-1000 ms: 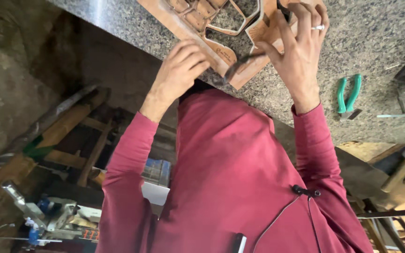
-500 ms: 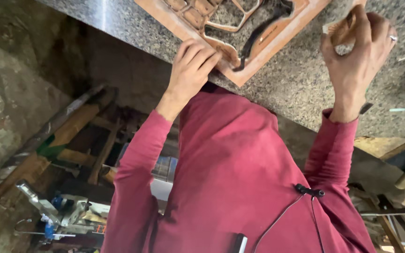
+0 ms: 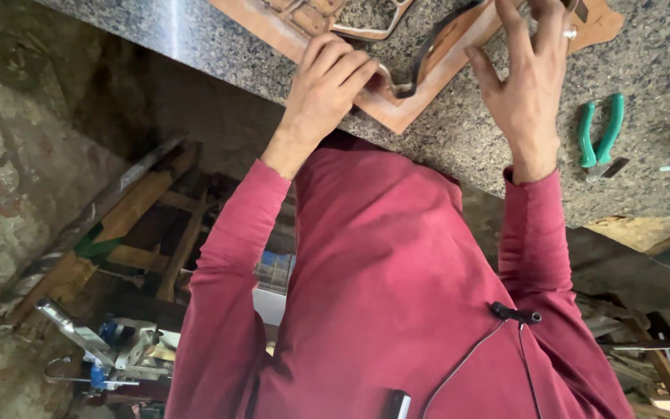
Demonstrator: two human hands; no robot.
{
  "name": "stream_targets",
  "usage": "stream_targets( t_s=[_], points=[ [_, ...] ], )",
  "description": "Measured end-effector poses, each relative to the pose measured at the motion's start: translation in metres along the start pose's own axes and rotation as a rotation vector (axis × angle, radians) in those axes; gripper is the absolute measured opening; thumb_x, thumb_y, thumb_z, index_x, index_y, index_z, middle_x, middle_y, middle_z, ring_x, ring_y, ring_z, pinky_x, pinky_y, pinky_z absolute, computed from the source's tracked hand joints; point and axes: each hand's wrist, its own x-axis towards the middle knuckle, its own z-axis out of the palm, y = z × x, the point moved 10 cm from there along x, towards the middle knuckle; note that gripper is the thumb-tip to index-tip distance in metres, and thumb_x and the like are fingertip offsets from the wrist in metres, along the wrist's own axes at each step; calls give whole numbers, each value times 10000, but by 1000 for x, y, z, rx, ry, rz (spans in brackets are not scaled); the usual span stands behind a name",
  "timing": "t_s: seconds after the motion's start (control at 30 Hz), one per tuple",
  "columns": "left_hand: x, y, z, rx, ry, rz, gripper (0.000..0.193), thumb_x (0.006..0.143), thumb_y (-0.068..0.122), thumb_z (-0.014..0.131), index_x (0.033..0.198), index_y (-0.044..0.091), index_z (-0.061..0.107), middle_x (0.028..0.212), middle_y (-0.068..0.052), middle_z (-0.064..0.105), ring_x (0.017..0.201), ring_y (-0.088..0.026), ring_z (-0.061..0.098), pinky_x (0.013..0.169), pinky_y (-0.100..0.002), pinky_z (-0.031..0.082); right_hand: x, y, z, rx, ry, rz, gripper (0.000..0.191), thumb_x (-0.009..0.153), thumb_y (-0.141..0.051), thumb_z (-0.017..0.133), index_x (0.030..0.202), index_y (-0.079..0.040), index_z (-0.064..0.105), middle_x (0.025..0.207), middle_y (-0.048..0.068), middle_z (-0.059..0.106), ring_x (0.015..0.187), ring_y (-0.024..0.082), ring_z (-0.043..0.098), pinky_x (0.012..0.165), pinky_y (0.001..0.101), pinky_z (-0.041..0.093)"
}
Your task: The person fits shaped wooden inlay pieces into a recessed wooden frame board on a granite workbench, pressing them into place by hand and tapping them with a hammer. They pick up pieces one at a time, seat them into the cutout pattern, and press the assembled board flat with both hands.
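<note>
We saw the left hand point(image 3: 327, 85) lying flat, fingers together and uncurled, pressed down on the near corner of the carved wooden frame point(image 3: 420, 101), apparently to pin it against the granite worktop point(image 3: 195, 35). The frame lay on that worktop, its corner pointing toward the body, partly under the left fingertips. Just right of that hand a dark curved strip point(image 3: 428, 58) sat against the frame's inner edge. Further right, the right hand point(image 3: 525, 81) hovered over the frame, fingers spread and grasping nothing we could make out. Beyond it, well apart, lay green-handled pliers point(image 3: 600, 132).
</note>
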Motion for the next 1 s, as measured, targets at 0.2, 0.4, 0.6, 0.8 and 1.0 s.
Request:
stream_targets(
  t_s=[0.2, 0.4, 0.6, 0.8, 1.0],
  points=[
    [7, 8, 10, 32, 12, 18, 277, 889, 117, 687, 1158, 54, 703, 1165, -17, 652, 1086, -215, 588, 1052, -415, 464, 16, -4, 1, -4, 49, -82, 651, 1004, -303, 903, 1472, -32, 541, 1400, 293, 448, 1268, 493, 457, 1019, 590, 438],
    [17, 8, 10, 82, 35, 77, 301, 866, 87, 668, 1160, 29, 692, 1120, -28, 638, 1037, -214, 592, 1046, -400, 476, 15, 13, 13, -59, 47, -59, 715, 947, -390, 836, 1494, -35, 543, 1371, 275, 457, 1262, 460, 472, 1010, 574, 447],
    [21, 12, 7, 157, 66, 101, 314, 862, 88, 679, 1171, 33, 697, 1099, -10, 625, 997, -187, 579, 950, -376, 461, 15, -7, 5, -87, 48, -170, 762, 945, -439, 814, 1489, 4, 516, 1423, 295, 433, 1272, 490, 431, 1016, 598, 419],
    [19, 9, 10, 187, 57, 98, 340, 866, 74, 686, 1203, 31, 707, 1139, -12, 643, 1016, -183, 573, 950, -362, 433, 13, -27, 5, -176, -96, -120, 781, 924, -507, 892, 1538, -156, 559, 1414, 302, 399, 1319, 528, 399, 1081, 651, 387],
    [23, -3, 22, 63, -106, 22, 288, 866, 101, 729, 1153, 85, 741, 1092, 16, 657, 1094, -236, 572, 1098, -417, 421, 12, -65, 8, -296, -158, -381, 878, 826, -551, 833, 1538, -135, 531, 1489, 282, 403, 1469, 475, 361, 1191, 717, 227]
  ],
)
